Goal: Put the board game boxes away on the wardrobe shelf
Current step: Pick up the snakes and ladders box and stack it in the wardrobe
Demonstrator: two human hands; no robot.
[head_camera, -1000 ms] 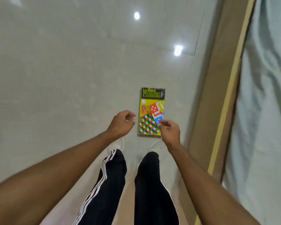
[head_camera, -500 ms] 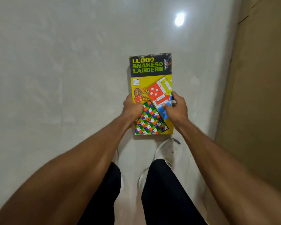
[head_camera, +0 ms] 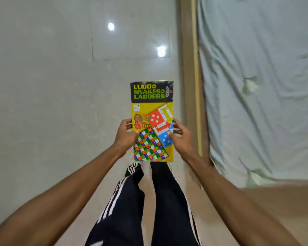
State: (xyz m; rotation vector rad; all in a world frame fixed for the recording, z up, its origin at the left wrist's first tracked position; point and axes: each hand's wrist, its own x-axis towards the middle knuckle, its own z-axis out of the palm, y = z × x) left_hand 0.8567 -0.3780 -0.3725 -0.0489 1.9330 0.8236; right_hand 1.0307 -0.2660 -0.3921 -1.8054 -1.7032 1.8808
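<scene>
The Ludo Snakes & Ladders box (head_camera: 152, 110), held flat at centre frame over the tiled floor (head_camera: 43, 103), is gripped at both long edges by the left hand (head_camera: 125, 133) and right hand (head_camera: 179, 137), thumbs on top; the person should carry it level, with even pressure from both sides

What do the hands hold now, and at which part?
The Ludo and Snakes & Ladders box. The left hand grips its left long edge and the right hand its right long edge, thumbs on the front.
</scene>
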